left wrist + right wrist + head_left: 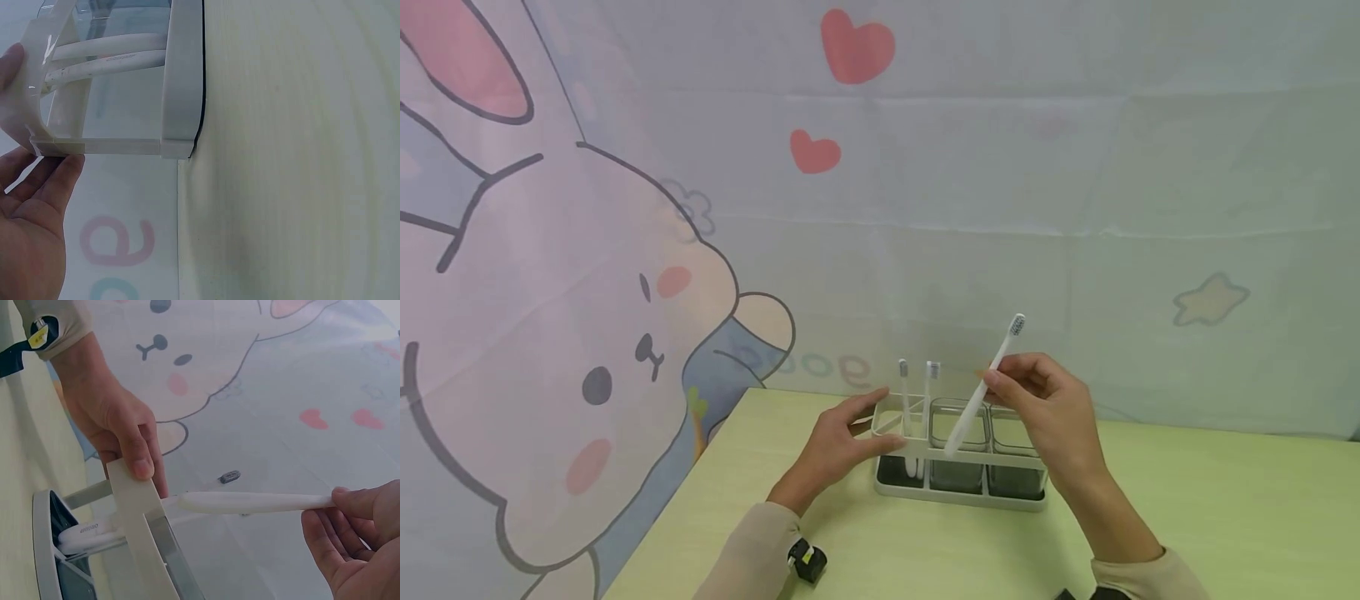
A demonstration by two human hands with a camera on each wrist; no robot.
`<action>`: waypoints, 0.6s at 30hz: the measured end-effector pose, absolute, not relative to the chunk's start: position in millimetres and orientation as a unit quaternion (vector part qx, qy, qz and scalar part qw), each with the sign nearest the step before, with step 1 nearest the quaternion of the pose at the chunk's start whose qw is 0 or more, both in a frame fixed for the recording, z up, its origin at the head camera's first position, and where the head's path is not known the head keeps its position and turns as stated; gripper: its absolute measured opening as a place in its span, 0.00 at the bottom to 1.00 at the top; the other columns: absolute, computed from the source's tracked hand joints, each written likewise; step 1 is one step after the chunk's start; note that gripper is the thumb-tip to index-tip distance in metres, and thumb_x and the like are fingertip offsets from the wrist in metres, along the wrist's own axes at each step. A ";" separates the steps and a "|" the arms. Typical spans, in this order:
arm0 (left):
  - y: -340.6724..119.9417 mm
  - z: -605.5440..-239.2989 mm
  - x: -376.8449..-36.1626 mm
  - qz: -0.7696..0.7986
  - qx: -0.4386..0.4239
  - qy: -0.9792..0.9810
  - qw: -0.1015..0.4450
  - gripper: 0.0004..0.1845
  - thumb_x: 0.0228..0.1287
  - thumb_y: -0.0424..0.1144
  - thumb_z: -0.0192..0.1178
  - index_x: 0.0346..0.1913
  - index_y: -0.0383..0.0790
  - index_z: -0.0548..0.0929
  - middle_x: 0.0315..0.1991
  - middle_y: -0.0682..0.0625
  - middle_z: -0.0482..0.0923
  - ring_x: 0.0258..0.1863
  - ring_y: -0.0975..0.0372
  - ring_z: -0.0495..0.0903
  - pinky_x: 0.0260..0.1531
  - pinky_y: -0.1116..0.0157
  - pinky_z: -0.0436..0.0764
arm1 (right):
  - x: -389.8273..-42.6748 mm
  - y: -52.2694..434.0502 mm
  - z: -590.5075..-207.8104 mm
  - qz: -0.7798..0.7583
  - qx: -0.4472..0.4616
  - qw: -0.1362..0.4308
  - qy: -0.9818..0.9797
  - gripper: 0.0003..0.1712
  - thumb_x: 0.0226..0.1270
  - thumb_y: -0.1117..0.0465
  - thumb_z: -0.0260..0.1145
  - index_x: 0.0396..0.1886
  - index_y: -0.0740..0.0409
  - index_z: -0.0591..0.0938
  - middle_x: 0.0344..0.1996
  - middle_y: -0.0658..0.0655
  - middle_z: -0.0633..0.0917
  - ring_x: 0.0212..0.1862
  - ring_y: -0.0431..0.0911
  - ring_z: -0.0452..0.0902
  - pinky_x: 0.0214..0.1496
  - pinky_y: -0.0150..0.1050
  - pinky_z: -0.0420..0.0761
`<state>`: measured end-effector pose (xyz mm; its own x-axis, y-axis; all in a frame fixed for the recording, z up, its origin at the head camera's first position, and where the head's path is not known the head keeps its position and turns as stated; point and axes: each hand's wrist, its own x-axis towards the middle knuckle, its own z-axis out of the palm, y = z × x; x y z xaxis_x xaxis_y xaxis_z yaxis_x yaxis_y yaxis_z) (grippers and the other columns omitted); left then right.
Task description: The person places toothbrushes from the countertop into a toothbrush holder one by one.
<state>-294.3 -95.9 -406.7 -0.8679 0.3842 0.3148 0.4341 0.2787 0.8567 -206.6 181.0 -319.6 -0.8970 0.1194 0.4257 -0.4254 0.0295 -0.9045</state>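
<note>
My left hand (pixel 838 437) grips the left end of a white toothbrush holder (pixel 958 500), thumb on the front of its top rail and fingers round the back. Two toothbrushes (pixel 905 396) stand heads up in its left compartment. Between thumb and fingers, my right hand (pixel 1067 421) pinches a white toothbrush (pixel 973 410). It is tilted with its bristled head up to the right, and its handle end lies in front of the holder's top rail in the head view. The right wrist view shows the pinched brush (pixel 250 502) beside the rail, contact unclear.
Two clear cups (pixel 958 425) sit in the holder's middle and right compartments. The holder stands on a pale yellow-green table (pixel 1217 508) near its back edge. Behind hangs a cloth backdrop (pixel 985 167) printed with a rabbit and hearts.
</note>
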 end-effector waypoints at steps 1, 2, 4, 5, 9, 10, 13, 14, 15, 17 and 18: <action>-95.6 -406.6 -294.2 -0.542 -0.255 -0.800 0.023 0.41 0.64 0.45 0.79 0.78 0.46 0.74 0.74 0.43 0.73 0.70 0.46 0.76 0.69 0.52 0.78 | -207.4 179.4 -319.6 0.688 0.108 0.199 -0.689 0.16 0.74 0.66 0.73 0.50 0.74 0.80 0.43 0.59 0.88 0.45 0.46 0.89 0.54 0.41 0.90; -95.6 -406.7 -294.1 -0.542 -0.255 -0.801 0.023 0.41 0.64 0.45 0.79 0.78 0.46 0.74 0.74 0.43 0.72 0.70 0.46 0.76 0.69 0.52 0.78 | -208.3 177.9 -319.5 0.690 0.104 0.201 -0.688 0.15 0.74 0.67 0.73 0.50 0.74 0.80 0.42 0.59 0.88 0.45 0.46 0.89 0.54 0.41 0.90; -95.5 -406.8 -294.3 -0.541 -0.256 -0.801 0.024 0.41 0.64 0.46 0.79 0.78 0.46 0.74 0.74 0.43 0.72 0.70 0.46 0.76 0.69 0.52 0.78 | -210.1 175.2 -319.2 0.694 0.099 0.206 -0.683 0.15 0.74 0.67 0.73 0.50 0.74 0.81 0.42 0.58 0.87 0.44 0.46 0.89 0.53 0.41 0.90; -95.7 -407.1 -294.8 -0.540 -0.257 -0.801 0.025 0.41 0.64 0.46 0.79 0.78 0.45 0.74 0.74 0.43 0.72 0.70 0.45 0.76 0.69 0.52 0.78 | -211.1 173.9 -319.2 0.696 0.096 0.207 -0.681 0.14 0.74 0.67 0.73 0.50 0.73 0.81 0.41 0.58 0.88 0.44 0.46 0.89 0.53 0.41 0.90; -96.8 -407.3 -294.7 -0.542 -0.254 -0.801 0.022 0.42 0.64 0.47 0.79 0.79 0.46 0.74 0.75 0.43 0.72 0.70 0.45 0.76 0.69 0.51 0.79 | -214.7 168.9 -319.3 0.704 0.089 0.214 -0.671 0.14 0.73 0.67 0.74 0.49 0.72 0.81 0.41 0.57 0.88 0.43 0.46 0.88 0.54 0.43 0.90; -97.2 -407.4 -294.5 -0.543 -0.253 -0.801 0.021 0.42 0.64 0.47 0.79 0.79 0.46 0.74 0.75 0.43 0.72 0.70 0.45 0.75 0.69 0.51 0.79 | -215.5 167.7 -319.6 0.704 0.087 0.215 -0.671 0.14 0.73 0.67 0.74 0.49 0.72 0.81 0.41 0.57 0.88 0.43 0.46 0.88 0.54 0.43 0.90; -98.6 -408.6 -295.1 -0.545 -0.250 -0.800 0.019 0.42 0.64 0.47 0.79 0.79 0.47 0.74 0.75 0.43 0.72 0.70 0.45 0.75 0.68 0.52 0.79 | -218.3 163.7 -320.9 0.700 0.088 0.219 -0.674 0.13 0.73 0.66 0.74 0.49 0.71 0.82 0.41 0.58 0.88 0.43 0.47 0.88 0.54 0.43 0.90; -99.2 -409.0 -295.4 -0.545 -0.249 -0.800 0.019 0.41 0.64 0.47 0.79 0.79 0.47 0.74 0.75 0.43 0.72 0.70 0.45 0.75 0.68 0.52 0.79 | -219.3 162.1 -321.5 0.699 0.088 0.220 -0.674 0.13 0.73 0.67 0.73 0.49 0.71 0.82 0.41 0.58 0.88 0.43 0.47 0.88 0.54 0.42 0.90; -99.7 -409.4 -295.8 -0.546 -0.249 -0.800 0.020 0.41 0.64 0.47 0.79 0.79 0.47 0.74 0.74 0.43 0.72 0.70 0.45 0.76 0.68 0.52 0.79 | -220.4 160.5 -322.0 0.699 0.090 0.222 -0.674 0.13 0.74 0.67 0.73 0.50 0.71 0.82 0.41 0.59 0.88 0.42 0.47 0.88 0.54 0.42 0.90; -100.7 -409.9 -296.5 -0.546 -0.250 -0.800 0.023 0.41 0.64 0.47 0.79 0.78 0.47 0.74 0.74 0.43 0.72 0.70 0.45 0.76 0.68 0.52 0.80 | -222.7 157.4 -323.1 0.697 0.091 0.226 -0.674 0.12 0.74 0.67 0.73 0.50 0.71 0.82 0.42 0.60 0.88 0.42 0.47 0.88 0.54 0.42 0.90; -101.1 -409.8 -296.6 -0.547 -0.250 -0.799 0.024 0.41 0.64 0.47 0.79 0.78 0.47 0.74 0.74 0.42 0.72 0.70 0.44 0.76 0.67 0.51 0.80 | -223.9 155.7 -323.6 0.698 0.091 0.230 -0.673 0.12 0.74 0.68 0.73 0.50 0.71 0.82 0.42 0.60 0.88 0.43 0.47 0.88 0.54 0.42 0.90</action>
<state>-296.6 -101.1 -409.8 -0.8735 0.3738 0.3119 0.4260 0.2766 0.8614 -223.9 155.7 -323.6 -0.8780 0.1975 0.4361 -0.4430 0.0101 -0.8965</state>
